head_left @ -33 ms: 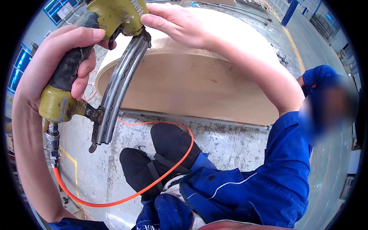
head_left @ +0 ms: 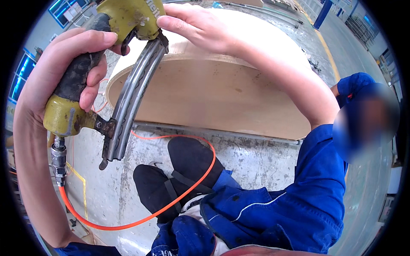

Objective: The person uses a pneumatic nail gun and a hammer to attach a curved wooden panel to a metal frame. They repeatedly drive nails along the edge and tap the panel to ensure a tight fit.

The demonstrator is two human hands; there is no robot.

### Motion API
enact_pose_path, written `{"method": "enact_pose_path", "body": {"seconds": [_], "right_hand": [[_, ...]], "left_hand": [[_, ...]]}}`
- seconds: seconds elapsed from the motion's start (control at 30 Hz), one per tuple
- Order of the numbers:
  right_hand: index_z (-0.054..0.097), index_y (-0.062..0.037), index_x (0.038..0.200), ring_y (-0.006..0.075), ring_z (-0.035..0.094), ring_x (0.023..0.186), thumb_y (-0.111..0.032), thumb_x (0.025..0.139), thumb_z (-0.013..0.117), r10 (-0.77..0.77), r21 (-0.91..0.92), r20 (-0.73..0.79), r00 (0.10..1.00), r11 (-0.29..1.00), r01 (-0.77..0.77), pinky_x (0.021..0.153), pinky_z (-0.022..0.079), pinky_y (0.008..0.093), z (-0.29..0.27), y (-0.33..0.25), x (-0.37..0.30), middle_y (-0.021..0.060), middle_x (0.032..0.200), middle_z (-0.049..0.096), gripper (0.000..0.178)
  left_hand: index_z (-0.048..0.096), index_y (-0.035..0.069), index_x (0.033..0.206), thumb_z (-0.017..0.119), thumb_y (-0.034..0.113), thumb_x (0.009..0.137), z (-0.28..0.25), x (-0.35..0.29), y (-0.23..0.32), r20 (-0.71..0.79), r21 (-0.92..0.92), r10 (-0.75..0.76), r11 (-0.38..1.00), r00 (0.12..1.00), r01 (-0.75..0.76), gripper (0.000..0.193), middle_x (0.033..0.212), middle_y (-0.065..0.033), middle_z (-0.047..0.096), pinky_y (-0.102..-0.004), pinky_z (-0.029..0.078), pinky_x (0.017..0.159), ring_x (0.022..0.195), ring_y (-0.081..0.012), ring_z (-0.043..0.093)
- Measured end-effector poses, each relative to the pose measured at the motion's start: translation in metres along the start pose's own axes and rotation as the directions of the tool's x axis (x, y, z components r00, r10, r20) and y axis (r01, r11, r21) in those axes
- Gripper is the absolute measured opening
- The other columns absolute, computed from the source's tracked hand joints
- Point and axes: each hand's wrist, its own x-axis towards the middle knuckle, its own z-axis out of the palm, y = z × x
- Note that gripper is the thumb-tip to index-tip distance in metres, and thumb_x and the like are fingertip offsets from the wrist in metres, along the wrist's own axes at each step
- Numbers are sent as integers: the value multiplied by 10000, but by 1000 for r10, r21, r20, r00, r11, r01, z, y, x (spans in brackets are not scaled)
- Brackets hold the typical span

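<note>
My left hand [head_left: 72,64] is wrapped round the black grip of a yellow pneumatic nail gun [head_left: 124,21], with its thumb high on the grip. The gun's slanted metal magazine [head_left: 136,94] points down toward me. The upper end of the gun's head is cut off by the picture's edge. My right hand [head_left: 200,27] lies stretched out beside the head, its thumb touching the yellow housing; its fingertips are partly hidden behind the gun. Beneath both is a large pale wooden piece [head_left: 213,91] with a rounded outline. Its upper face is glaringly bright.
An orange air hose [head_left: 141,222] runs from the gun's coupling and loops across my black-clad knees [head_left: 192,162]. A metal bar [head_left: 213,131] lies along the wood's near edge. At the right is another person in blue [head_left: 358,85]. A blue post [head_left: 322,15] stands far off.
</note>
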Motion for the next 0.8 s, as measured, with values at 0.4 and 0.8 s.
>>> {"method": "enact_pose_path", "body": {"seconds": [0.4, 0.8], "right_hand": [[444, -212, 1506, 414, 578, 1256, -378, 1077, 408, -55, -7, -13, 998, 998, 55, 1046, 457, 487, 7, 7, 4, 204, 1372, 609, 461], [436, -252, 1522, 410, 580, 1260, -395, 1069, 440, -16, -83, -47, 999, 996, 13, 1056, 468, 484, 14, 8, 7, 180, 1419, 583, 474]], "left_hand": [[603, -36, 963, 640, 323, 951, -3, -4, -1, 8, -11, -6, 1000, 1000, 6, 362, 536, -21, 537, -191, 448, 364, 345, -96, 520], [607, -52, 992, 653, 347, 948, -8, -9, -8, -60, 17, -7, 1000, 998, 8, 405, 538, -1, 511, -191, 427, 349, 342, -74, 496]]}}
